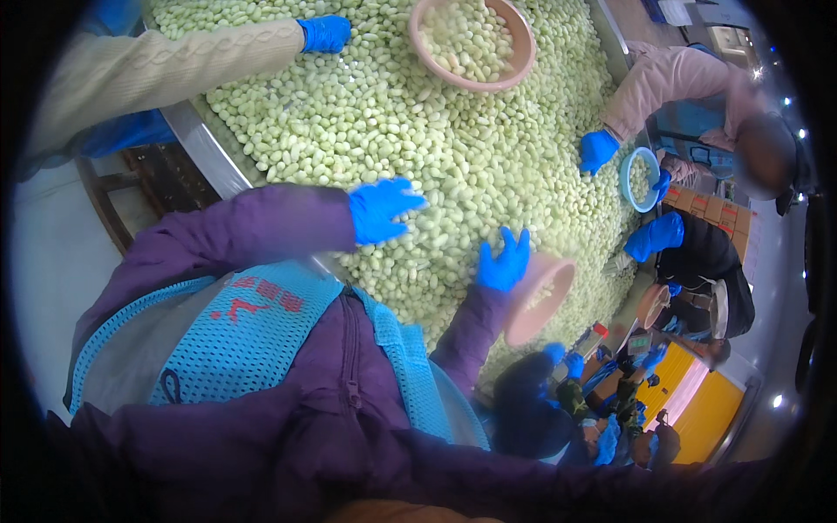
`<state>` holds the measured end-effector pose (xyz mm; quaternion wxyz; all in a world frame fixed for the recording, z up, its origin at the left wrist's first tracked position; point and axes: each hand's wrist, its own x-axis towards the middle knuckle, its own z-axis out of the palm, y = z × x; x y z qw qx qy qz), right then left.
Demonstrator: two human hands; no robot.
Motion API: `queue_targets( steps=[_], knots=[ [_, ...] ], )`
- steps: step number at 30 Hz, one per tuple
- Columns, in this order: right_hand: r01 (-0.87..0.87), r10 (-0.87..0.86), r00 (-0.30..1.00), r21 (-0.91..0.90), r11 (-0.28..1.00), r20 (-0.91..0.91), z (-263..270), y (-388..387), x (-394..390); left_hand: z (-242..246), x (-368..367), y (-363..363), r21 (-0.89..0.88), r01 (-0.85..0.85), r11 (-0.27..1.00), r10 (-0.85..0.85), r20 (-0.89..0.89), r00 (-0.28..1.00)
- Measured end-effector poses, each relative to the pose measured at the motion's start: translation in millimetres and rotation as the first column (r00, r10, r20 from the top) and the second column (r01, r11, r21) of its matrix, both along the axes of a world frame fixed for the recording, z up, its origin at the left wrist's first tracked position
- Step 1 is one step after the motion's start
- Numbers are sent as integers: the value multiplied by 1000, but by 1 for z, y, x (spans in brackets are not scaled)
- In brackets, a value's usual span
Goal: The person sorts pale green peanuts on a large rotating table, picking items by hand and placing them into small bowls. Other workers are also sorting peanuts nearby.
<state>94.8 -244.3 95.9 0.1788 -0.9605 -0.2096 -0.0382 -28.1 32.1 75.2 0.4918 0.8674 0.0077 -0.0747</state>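
Observation:
A deep layer of small pale green oval fruits [444, 163] covers the metal-edged table before me. My left hand [386, 210], in a blue glove, is spread low over the near part of the layer. No fruit shows in its grasp, and contact under the palm is hidden. My right hand [503, 261], also gloved in blue, has its fingers apart above the fruits. Just right of its wrist, a pink plastic basin [523, 327] looks tilted, with a few pale fruits inside. The near side of that basin is partly behind my purple sleeve.
Another pink basin [418, 49], full of fruits, stands on the layer farther off. A co-worker's gloved hand [327, 34] reaches in at upper left. Across the table, another gloved hand [598, 151] works near a light-blue basin [626, 180]. The metal table rim [212, 157] runs at left.

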Motion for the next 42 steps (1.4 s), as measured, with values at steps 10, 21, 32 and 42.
queue_targets(
  steps=[10, 21, 32, 42],
  knots=[
    [-137, 146, 989, 197, 971, -30, -15, 42, -69, -96, 35, 165, 750, -360, 555, 452, 91, 887],
    [131, -130, 991, 231, 964, -20, -2, 21, -104, -130, 75, 215, 578, -205, 790, 393, -219, 893],
    [-540, 526, 840, -125, 832, -131, -33, 111, -63, -78, 35, 180, -80, -335, 939, 313, -212, 926],
    [-8, 94, 977, -408, 913, 191, -22, 74, 58, -11, 1, 151, -299, -491, 818, 262, -565, 782]
  ],
)
